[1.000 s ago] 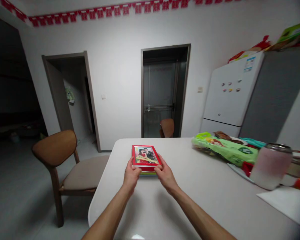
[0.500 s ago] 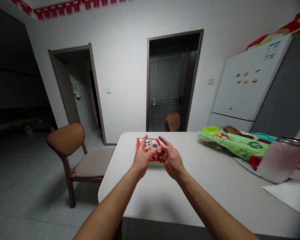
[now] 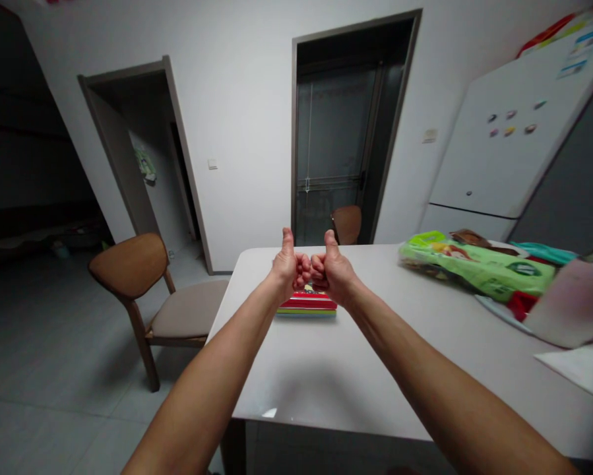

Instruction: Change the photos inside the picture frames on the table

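My left hand [image 3: 290, 268] is a closed fist with its thumb pointing up. Facing it, my right hand [image 3: 332, 269] makes the same shape, fingers curled and thumb raised. Nothing shows in either hand, and the knuckles are side by side, touching or nearly so. Both are held in front of a small stack of books [image 3: 307, 306], red on top with green and blue edges below, which lies on the white table [image 3: 375, 369]. The hands hide most of the upper cover.
On the right of the table are a green food package [image 3: 484, 267], a pinkish jar [image 3: 570, 303] with a metal rim, a plate and white paper [image 3: 580, 366]. A wooden chair [image 3: 148, 290] stands at the left. A white fridge [image 3: 514, 138] is behind on the right.
My fingers have gone from loosely open and meeting at the tips to curled fists with thumbs up. The hands have risen slightly in view, and the camera has tilted down somewhat.
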Available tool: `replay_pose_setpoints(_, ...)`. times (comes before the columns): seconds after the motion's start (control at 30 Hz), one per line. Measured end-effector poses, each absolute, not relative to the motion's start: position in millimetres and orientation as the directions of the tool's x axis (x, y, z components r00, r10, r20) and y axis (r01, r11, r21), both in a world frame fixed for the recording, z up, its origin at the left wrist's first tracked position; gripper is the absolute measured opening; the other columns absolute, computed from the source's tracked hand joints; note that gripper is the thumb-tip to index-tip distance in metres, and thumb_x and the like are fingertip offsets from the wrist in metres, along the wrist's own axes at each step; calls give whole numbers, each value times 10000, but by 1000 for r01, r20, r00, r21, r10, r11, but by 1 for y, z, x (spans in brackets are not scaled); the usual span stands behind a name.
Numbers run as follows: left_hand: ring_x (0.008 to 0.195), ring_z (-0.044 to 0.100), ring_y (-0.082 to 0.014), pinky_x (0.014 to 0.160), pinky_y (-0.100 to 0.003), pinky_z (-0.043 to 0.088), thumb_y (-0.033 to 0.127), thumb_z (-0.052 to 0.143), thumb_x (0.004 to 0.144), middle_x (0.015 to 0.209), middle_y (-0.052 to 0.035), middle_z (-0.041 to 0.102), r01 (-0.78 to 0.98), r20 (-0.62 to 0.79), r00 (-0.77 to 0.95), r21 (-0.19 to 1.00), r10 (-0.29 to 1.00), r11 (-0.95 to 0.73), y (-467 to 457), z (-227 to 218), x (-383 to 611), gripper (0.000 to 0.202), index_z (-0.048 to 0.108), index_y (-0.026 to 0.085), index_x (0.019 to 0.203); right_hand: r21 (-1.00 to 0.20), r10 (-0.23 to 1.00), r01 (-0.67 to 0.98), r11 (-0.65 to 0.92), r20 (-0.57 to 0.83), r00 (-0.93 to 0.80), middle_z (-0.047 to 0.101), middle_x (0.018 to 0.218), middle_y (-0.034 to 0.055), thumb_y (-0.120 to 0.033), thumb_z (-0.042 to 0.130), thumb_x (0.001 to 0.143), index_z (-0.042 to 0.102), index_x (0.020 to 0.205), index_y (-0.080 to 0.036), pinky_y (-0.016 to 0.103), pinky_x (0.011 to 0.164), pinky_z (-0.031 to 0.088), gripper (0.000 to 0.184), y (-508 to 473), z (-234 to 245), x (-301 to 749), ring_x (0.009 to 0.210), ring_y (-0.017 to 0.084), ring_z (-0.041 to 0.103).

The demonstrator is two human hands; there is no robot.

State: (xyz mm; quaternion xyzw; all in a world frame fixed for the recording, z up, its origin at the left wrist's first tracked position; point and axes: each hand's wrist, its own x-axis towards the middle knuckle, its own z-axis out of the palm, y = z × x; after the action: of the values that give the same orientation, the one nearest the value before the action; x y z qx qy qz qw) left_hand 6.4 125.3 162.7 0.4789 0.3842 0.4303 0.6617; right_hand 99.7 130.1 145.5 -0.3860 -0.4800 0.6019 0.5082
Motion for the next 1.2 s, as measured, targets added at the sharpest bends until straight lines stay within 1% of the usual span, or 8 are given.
replay_pose_setpoints(0.2,258,270,-31,313,-149,122,756,184,636,315,35,373,-211,-276,127,931,953,298,143,101,-10,666,389,155,436,-714,956,662,227,293,-12,487,480,15,-568,166,764,450,499,-173,231,459,324,554,172,84,110,441,98,437)
replay_pose_setpoints(0.33,280,324,-33,321,-145,194,678,385,655,374,22,440,-249,-341,32,908,940,338,147,38,-21,569,450,128,525,-472,919,830,299,378,-116,577,916,80,-353,596,593,597,856,-191,315,695,335,309,187,41,121,856,219,486)
replay_pose_setpoints(0.47,443,516,-102,417,-188,366,541,510,683,538,-36,553,-360,-287,-5,894,958,266,148,5,-13,430,507,111,684,-293,877,871,395,403,-263,550,954,74,-178,567,616,590,925,-221,337,770,299,313,176,23,119,919,212,439)
replay_pose_setpoints(0.6,699,586,-132,605,-224,446,413,508,736,786,-54,605,-469,-133,-97,880,986,73,140,7,6,288,516,145,841,-292,842,818,495,394,-369,552,895,64,-207,548,638,599,885,-200,330,764,338,252,152,23,116,866,195,464)
replay_pose_setpoints(0.77,837,568,-175,734,-264,437,318,550,720,908,-57,610,-418,28,-177,903,984,-100,96,20,17,248,541,157,908,-801,913,450,396,398,-94,509,1105,91,-389,501,687,516,1063,-181,353,847,353,429,116,46,128,1000,208,462)
replay_pose_setpoints(0.87,831,570,-182,765,-286,435,263,502,756,911,-58,621,-33,319,-102,945,942,-324,57,30,16,227,553,174,958,-981,981,73,178,183,71,482,1173,60,-475,459,702,378,1197,-241,331,782,415,553,88,64,138,1013,196,482)
replay_pose_setpoints(1.03,945,547,-220,807,-325,445,170,453,728,1038,-121,585,424,750,365,394,552,-816,9,38,9,404,446,142,1131,-959,998,-282,31,14,64,570,1071,55,-523,410,710,425,1154,-263,325,646,478,515,38,68,157,871,211,573)
replay_pose_setpoints(1.2,932,560,-232,771,-335,480,231,427,734,971,-110,623,430,763,568,44,308,-902,-7,15,12,385,461,120,1102,-913,983,-364,-182,-173,-59,655,860,74,-400,482,684,511,1071,-216,366,623,480,429,13,41,169,710,235,617)
